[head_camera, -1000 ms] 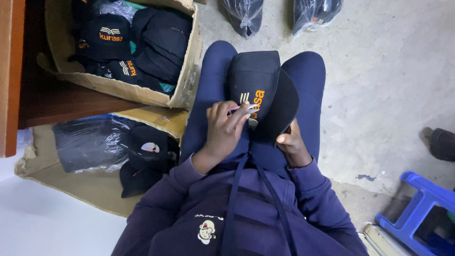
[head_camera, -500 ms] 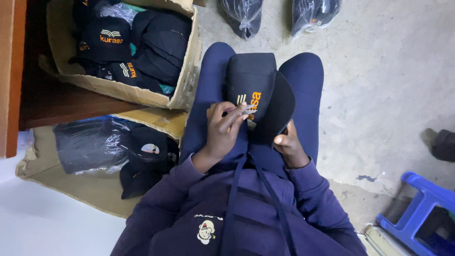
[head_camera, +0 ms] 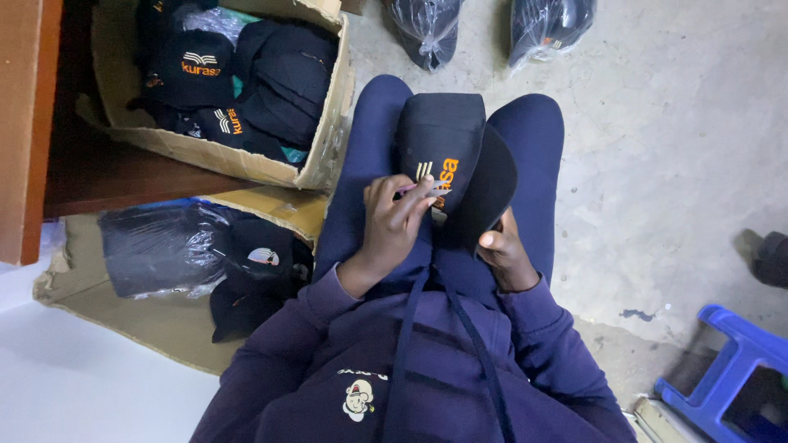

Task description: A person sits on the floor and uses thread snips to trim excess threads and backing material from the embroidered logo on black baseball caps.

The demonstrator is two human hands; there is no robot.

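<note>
Black cap (head_camera: 439,148) lying on the lap of a seated person in navy clothes, its long axis running away from the body, crown far, brim near. Left hand (head_camera: 394,226), grip clenched on a thin tool, touches the orange embroidered emblem. Right hand (head_camera: 502,256) pinches the brim. An open cardboard box (head_camera: 328,139) of similar black caps stands left; clear plastic-wrapped bundles (head_camera: 427,29) lie beyond the knees.
</note>
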